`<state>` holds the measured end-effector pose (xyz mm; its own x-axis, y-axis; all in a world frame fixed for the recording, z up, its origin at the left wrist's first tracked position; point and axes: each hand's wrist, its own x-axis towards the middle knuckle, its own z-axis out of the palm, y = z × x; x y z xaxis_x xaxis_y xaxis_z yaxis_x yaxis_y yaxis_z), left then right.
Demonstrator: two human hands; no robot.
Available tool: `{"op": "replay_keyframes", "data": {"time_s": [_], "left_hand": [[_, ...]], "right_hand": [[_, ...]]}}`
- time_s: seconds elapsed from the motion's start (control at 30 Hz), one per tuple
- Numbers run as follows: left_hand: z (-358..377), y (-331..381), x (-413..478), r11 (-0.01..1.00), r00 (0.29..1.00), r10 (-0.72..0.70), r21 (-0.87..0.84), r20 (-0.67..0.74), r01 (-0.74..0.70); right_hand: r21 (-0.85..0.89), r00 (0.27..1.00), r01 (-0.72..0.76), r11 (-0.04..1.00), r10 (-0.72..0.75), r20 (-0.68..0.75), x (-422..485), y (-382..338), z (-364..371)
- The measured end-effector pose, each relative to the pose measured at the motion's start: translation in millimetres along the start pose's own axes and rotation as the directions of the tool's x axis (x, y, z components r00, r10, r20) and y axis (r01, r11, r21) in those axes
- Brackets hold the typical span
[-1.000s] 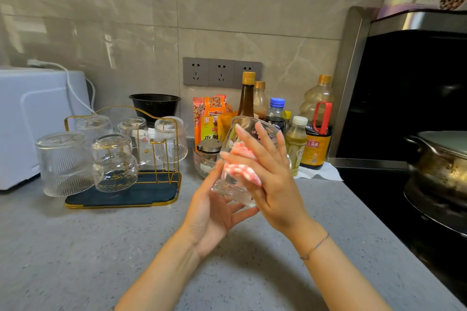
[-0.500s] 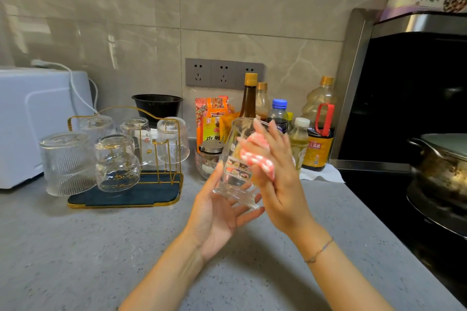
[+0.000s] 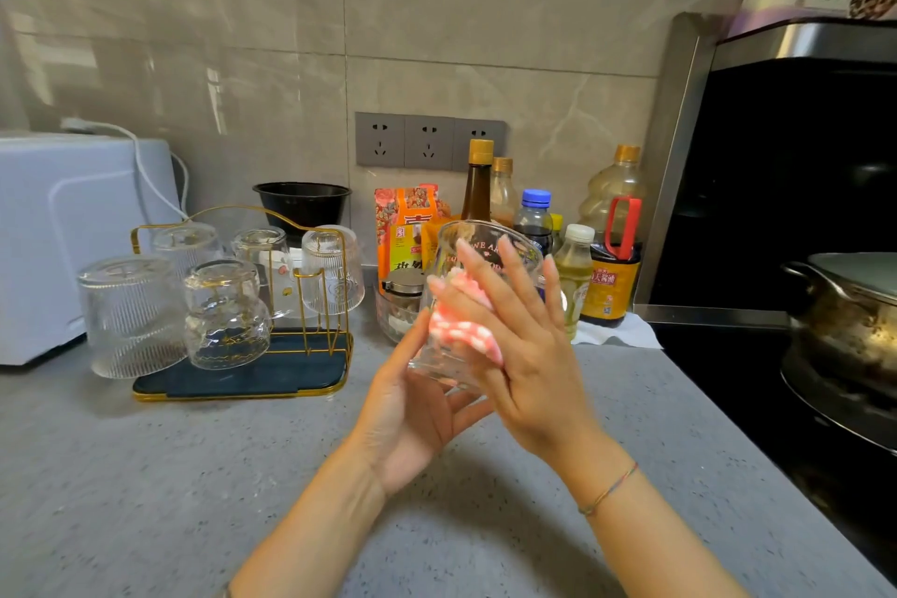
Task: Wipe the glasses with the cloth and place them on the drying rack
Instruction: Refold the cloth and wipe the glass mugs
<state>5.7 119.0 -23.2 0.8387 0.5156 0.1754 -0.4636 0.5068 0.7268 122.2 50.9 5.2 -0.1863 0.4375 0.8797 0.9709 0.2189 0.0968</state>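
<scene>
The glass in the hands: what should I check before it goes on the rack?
1. Glass held safely: ok, the left hand holds its base.
2. Cloth on the glass: ok, the right hand presses it against the side.
3. Glass wiped all over: cannot tell.
4. Free peg on the drying rack: ok, it seems; one gold peg at the front right looks bare.
5. Way to the rack: ok, only bare counter lies between.
</scene>
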Motion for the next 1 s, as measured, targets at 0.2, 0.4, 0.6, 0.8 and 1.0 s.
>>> {"op": "replay_keyframes", "data": {"time_s": [0.2,0.4,0.6,0.8,1.0], "left_hand": [[0,1,-1,0.995,0.995,-0.099,-0.011,0.031,0.1],[0,-4,-1,0.989,0.988,-0.146,0.025,0.043,0.145],[0,2,-3,0.983,0.998,-0.057,0.175,-0.027,0.061],[6,-1,-4,0.918,0.993,0.029,0.397,-0.114,0.018],[8,-5,-2,0.964,0.971,0.121,0.259,-0.207,-0.065]], "right_hand": [[0.059,0.952,-0.265,0.962,0.271,-0.143,9,24,-20],[0.493,0.878,-0.38,0.783,0.473,-0.074,6,22,-20],[0.389,0.92,-0.305,0.869,0.374,-0.113,4,17,-17],[0.224,0.914,-0.266,0.938,0.319,-0.25,2,17,-13],[-0.138,0.934,-0.156,0.978,0.101,-0.342,-1,13,-7]]}}
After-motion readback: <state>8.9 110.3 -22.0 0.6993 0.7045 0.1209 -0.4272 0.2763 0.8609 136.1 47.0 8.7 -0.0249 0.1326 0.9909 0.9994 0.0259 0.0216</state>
